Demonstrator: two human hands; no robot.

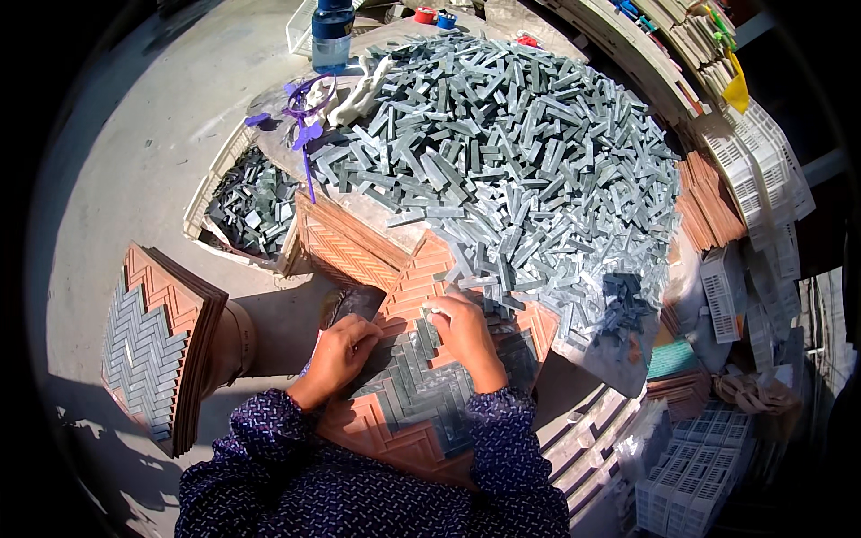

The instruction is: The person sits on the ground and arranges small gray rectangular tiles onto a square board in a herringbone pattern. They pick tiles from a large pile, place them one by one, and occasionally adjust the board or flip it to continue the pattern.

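On the orange herringbone tray, hands pressing diagonal grey tiles

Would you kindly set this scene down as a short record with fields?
Setting: round work table in sunlight
Left hand: flat on the orange herringbone-grooved mould tray, fingers on grey strips
Right hand: fingertips pressing small grey rectangular stone strips into the tray's grooves
Grip: neither hand closed around anything
Supply: large heap of loose grey stone strips beyond the tray
Left side: stack of orange trays, its face tray filled with grey strips; white crate of dark strips
Far edge: blue plastic bottle
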